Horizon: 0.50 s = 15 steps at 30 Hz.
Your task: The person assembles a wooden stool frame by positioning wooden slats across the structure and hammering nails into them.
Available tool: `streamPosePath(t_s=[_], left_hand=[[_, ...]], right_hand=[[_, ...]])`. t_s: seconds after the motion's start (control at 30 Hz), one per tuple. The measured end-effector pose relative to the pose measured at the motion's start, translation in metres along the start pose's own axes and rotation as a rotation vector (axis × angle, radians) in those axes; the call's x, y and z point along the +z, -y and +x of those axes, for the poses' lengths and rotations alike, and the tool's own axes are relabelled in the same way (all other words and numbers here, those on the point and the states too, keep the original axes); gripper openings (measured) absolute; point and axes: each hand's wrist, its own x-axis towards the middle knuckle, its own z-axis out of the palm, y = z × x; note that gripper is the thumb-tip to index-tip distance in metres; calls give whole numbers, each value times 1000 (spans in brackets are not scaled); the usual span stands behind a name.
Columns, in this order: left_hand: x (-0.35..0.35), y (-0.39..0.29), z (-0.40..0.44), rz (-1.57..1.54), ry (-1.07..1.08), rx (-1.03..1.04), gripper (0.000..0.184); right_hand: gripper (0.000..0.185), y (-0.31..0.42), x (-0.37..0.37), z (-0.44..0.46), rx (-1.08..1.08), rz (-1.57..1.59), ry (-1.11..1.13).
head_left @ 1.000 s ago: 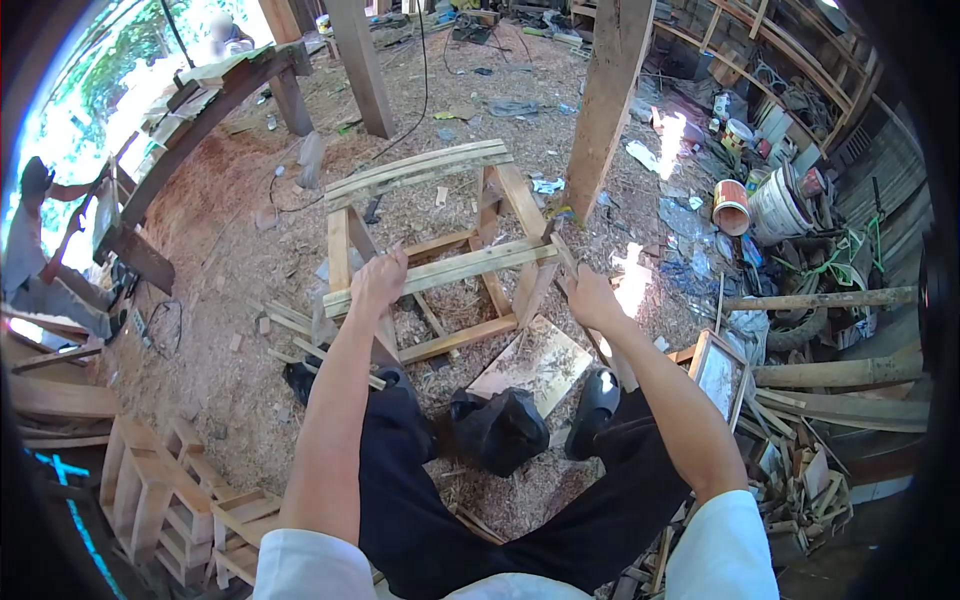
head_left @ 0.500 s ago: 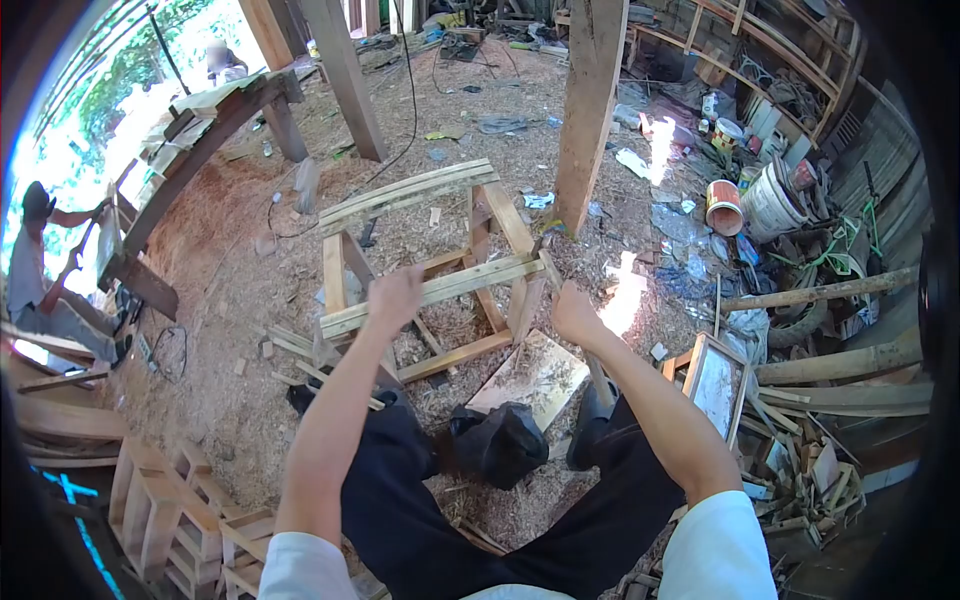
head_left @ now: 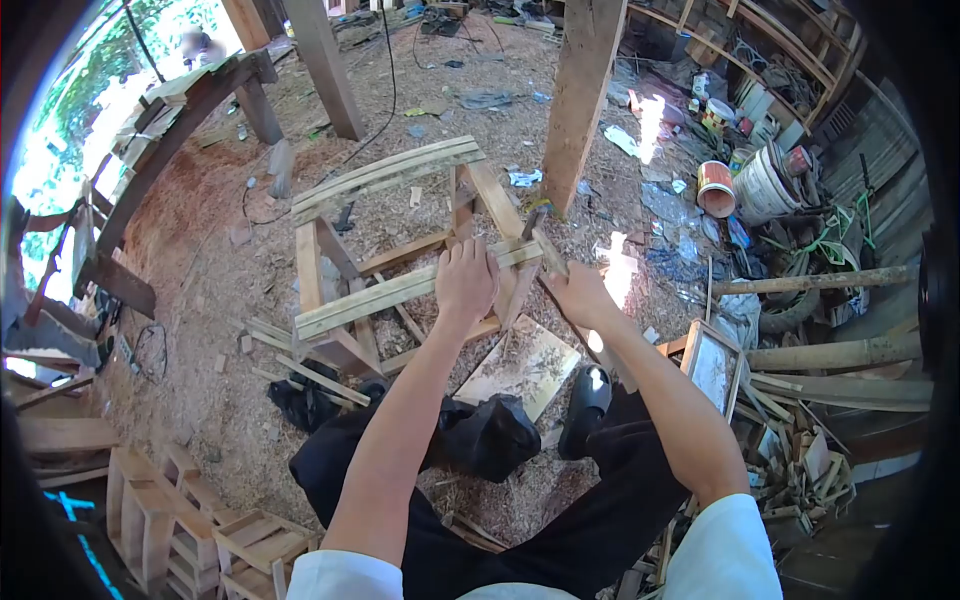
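A wooden frame [head_left: 388,177] of pale planks stands on the shavings-covered floor in front of me. My left hand [head_left: 467,283] is wrapped over its nearer top rail [head_left: 372,299], right of the rail's middle. My right hand [head_left: 583,296] grips the wooden handle of a hammer [head_left: 540,238], whose dark head is at the rail's right end. A flat board [head_left: 520,366] lies on the floor near my feet, beside a black bag [head_left: 492,437].
Wooden posts [head_left: 580,110] rise ahead. Buckets [head_left: 716,189] and scrap wood [head_left: 805,455] lie on the right. Stacked wooden frames [head_left: 150,510] stand at the lower left. A person's arm and clothing [head_left: 50,330] show at the far left.
My left hand has moved right along the near rail, from its left part to near its right end. My right hand still holds the hammer. The view has shifted slightly.
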Motion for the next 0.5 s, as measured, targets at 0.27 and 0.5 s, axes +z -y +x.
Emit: streamPosePath(t_s=[0.27, 0.5], left_hand=[[4, 2, -1, 43, -5, 5, 35], [6, 4, -1, 62, 56, -33, 38]], right_hand=[[34, 22, -2, -6, 11, -3, -59], [33, 46, -21, -12, -2, 73, -100]])
